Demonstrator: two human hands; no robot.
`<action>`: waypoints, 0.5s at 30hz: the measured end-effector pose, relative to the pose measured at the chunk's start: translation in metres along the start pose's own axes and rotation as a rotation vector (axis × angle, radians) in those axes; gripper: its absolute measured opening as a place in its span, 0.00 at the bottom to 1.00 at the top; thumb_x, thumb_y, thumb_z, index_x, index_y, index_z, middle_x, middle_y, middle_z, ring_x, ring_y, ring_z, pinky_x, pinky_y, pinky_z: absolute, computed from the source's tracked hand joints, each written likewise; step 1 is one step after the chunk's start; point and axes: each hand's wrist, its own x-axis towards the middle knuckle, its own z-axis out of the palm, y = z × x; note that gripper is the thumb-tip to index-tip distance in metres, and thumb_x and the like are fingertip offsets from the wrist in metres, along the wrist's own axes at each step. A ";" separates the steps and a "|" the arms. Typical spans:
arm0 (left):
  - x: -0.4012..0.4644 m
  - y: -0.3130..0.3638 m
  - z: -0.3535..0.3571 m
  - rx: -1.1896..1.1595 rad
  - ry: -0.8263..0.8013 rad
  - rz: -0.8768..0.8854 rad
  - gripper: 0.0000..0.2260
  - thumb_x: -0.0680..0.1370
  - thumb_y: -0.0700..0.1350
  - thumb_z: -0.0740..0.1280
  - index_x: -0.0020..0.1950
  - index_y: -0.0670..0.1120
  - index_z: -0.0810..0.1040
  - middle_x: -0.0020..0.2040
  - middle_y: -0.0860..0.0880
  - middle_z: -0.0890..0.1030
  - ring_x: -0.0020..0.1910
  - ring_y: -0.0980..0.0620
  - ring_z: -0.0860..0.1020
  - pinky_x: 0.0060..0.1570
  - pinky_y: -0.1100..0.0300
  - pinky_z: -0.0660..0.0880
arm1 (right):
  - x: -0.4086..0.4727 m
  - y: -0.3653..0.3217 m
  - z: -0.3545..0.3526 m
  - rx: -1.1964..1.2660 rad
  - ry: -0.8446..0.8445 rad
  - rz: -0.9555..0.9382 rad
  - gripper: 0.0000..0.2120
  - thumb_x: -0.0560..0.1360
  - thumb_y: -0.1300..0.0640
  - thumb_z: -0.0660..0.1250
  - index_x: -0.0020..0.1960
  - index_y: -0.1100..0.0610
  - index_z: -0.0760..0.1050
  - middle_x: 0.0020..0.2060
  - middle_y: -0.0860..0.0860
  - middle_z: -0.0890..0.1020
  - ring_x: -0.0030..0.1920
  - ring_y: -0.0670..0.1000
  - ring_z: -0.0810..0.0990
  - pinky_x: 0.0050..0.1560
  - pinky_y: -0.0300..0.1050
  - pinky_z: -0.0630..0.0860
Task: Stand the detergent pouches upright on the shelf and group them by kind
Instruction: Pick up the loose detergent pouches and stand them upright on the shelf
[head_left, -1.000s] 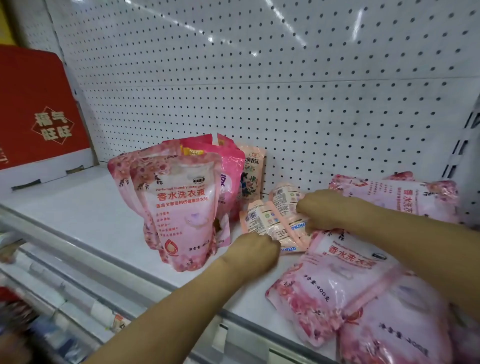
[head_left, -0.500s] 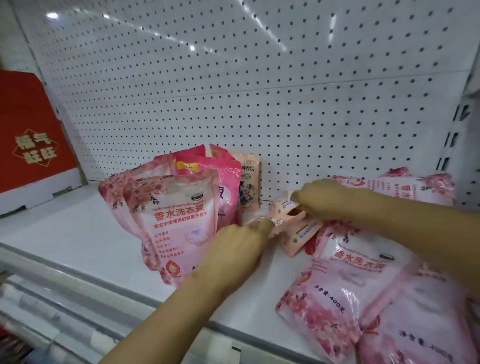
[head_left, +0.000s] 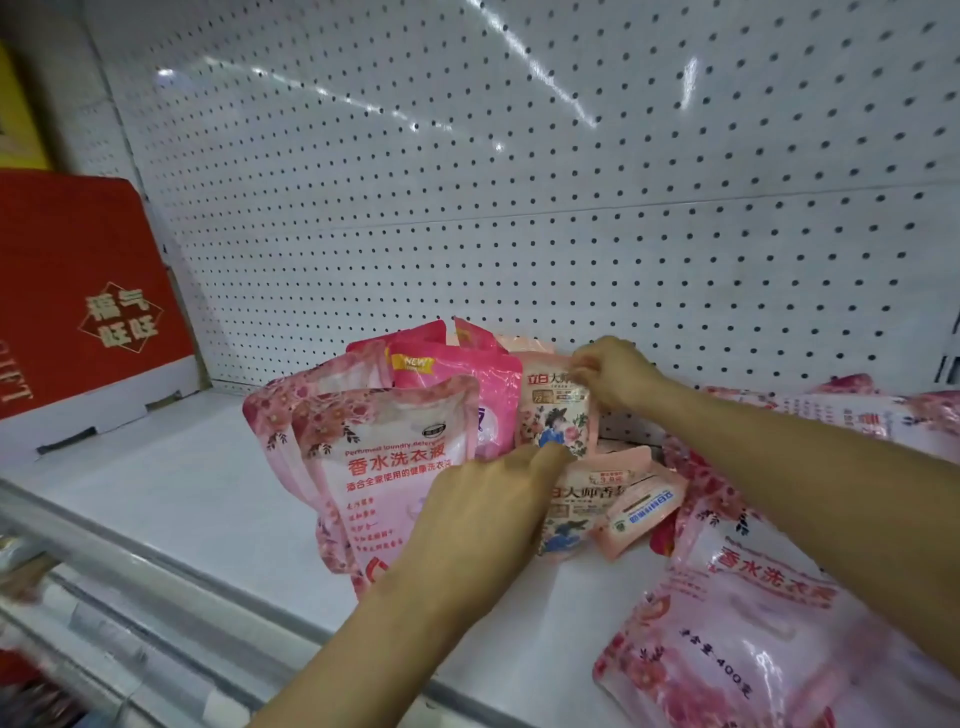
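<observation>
Fingers of the right hand (head_left: 615, 371) are pinching the top edge of a small peach pouch (head_left: 556, 410), which is standing nearly upright with its long axis vertical, hanging straight down from that grip and leaning against the magenta pouch (head_left: 467, 384) on the hand's far side. The left hand (head_left: 488, 499) is sitting lower and nearer the person, fingers loosely extended and pressing toward the small pouch's bottom edge; whether it is truly touching is hard to tell. Just below and to the outside of the left hand, two more small peach pouches (head_left: 623, 499) are lying flat and crossed, long axes slanting, and both hands are about equally near them. Beyond the left hand's thumb side, large pale pink pouches (head_left: 384, 467) are already standing in a group. Under the right forearm, other large pink pouches (head_left: 748, 618) are lying flat on the white shelf (head_left: 171, 499). The next move probably calls for seating the held pouch firmly, then lifting the flat ones beside it. Behind everything a white pegboard (head_left: 519, 182) is backing the shelf, and a red gift box (head_left: 88, 291) is resting well off to the left.
</observation>
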 end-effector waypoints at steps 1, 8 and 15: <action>0.000 -0.001 0.000 -0.012 0.026 -0.008 0.09 0.74 0.48 0.61 0.49 0.49 0.77 0.38 0.50 0.83 0.29 0.43 0.80 0.23 0.59 0.68 | 0.000 0.000 0.003 0.012 -0.009 0.015 0.08 0.79 0.60 0.64 0.48 0.64 0.79 0.45 0.57 0.83 0.44 0.55 0.80 0.43 0.45 0.76; -0.001 -0.001 -0.003 -0.095 -0.052 -0.102 0.08 0.83 0.48 0.56 0.59 0.51 0.73 0.49 0.49 0.83 0.44 0.41 0.81 0.37 0.52 0.75 | -0.026 0.003 -0.028 -0.281 -0.136 0.130 0.32 0.75 0.50 0.69 0.72 0.59 0.60 0.56 0.55 0.77 0.50 0.54 0.78 0.46 0.48 0.77; 0.002 -0.003 -0.004 -0.102 -0.079 -0.127 0.07 0.82 0.49 0.57 0.56 0.52 0.73 0.46 0.48 0.84 0.41 0.40 0.81 0.38 0.50 0.76 | -0.105 0.002 -0.021 -0.644 -0.716 -0.065 0.36 0.67 0.46 0.76 0.72 0.49 0.65 0.66 0.48 0.71 0.64 0.53 0.71 0.64 0.51 0.72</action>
